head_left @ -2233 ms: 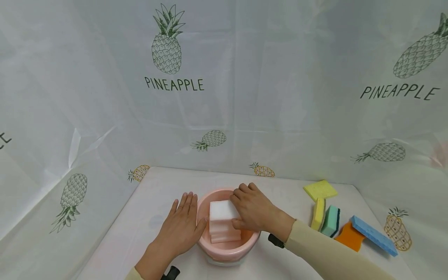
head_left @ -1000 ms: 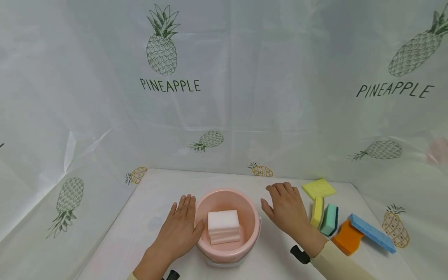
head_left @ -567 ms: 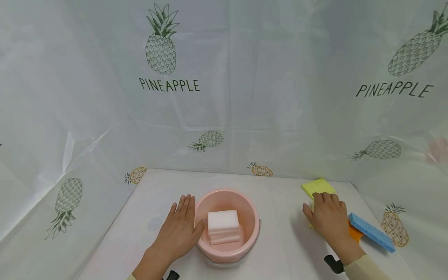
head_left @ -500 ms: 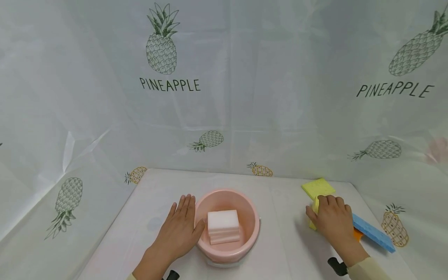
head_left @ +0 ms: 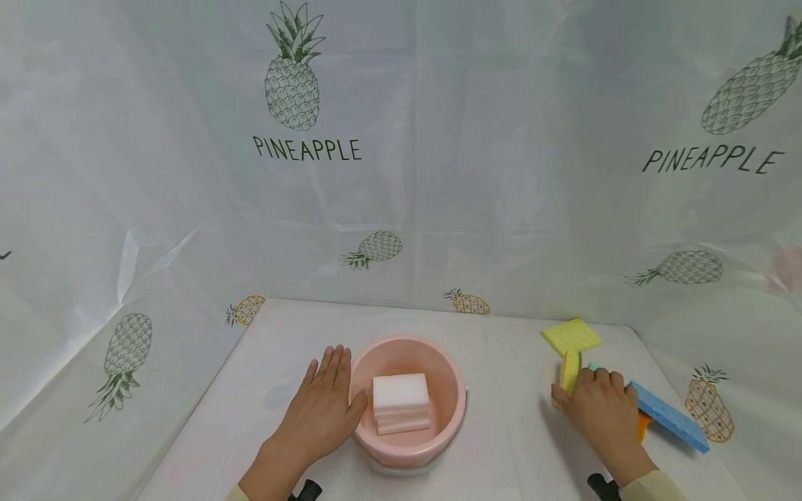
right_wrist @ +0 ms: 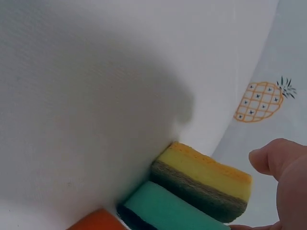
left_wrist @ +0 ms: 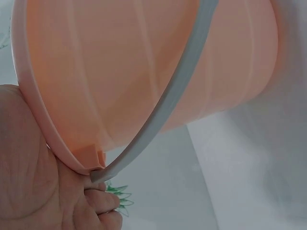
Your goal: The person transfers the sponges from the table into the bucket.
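Left hand steadies the bucket; right hand has reached the sponges.

Lower centre, the left hand lies flat and spread against the pink bucket holding white sponges. At lower right, the right hand, earlier beside the bucket, now curls around the yellow sponge standing on edge.

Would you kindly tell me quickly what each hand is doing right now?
Left hand: open, fingers straight, resting against the side of the pink bucket.
Right hand: gripping the yellow sponge that stands on edge.
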Action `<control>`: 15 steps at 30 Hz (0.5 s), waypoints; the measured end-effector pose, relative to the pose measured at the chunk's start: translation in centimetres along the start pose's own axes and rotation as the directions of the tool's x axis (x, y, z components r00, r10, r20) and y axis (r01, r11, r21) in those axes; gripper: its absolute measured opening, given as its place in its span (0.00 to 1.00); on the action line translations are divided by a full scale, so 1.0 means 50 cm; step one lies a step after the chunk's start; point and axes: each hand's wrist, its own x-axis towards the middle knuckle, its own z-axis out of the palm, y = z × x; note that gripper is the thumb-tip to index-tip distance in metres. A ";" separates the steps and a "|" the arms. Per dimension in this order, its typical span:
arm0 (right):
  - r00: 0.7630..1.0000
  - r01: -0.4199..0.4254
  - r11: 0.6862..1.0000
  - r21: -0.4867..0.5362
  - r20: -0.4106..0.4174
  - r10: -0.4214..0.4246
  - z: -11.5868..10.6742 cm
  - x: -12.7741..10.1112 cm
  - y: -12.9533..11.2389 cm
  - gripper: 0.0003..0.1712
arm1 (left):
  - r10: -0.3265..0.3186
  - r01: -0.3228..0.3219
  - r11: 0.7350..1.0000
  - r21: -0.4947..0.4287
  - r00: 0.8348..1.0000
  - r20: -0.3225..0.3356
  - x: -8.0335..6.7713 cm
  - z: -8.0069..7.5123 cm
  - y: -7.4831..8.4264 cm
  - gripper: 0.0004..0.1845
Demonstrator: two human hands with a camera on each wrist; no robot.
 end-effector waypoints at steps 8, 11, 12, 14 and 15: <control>0.999 -0.023 0.999 -0.022 0.026 0.023 0.010 -0.001 -0.004 0.32 | 0.005 -0.005 1.000 0.001 1.000 -0.011 0.003 0.001 0.000 0.41; 1.000 -0.024 1.000 -0.018 0.014 0.024 0.014 0.000 -0.004 0.30 | 0.007 -0.007 1.000 0.000 1.000 -0.014 0.003 0.001 0.000 0.41; 1.000 -0.022 1.000 -0.018 0.009 0.022 0.015 0.000 -0.004 0.30 | 0.008 -0.008 1.000 0.002 1.000 -0.014 0.003 0.001 0.000 0.41; 1.000 -0.016 1.000 -0.015 0.002 0.016 0.016 0.000 -0.004 0.29 | 0.008 -0.008 1.000 0.006 1.000 -0.012 0.003 0.001 0.001 0.41; 1.000 -0.014 1.000 -0.015 0.001 0.014 0.017 0.001 -0.004 0.28 | 0.008 -0.008 1.000 0.008 1.000 -0.011 0.003 0.001 0.001 0.41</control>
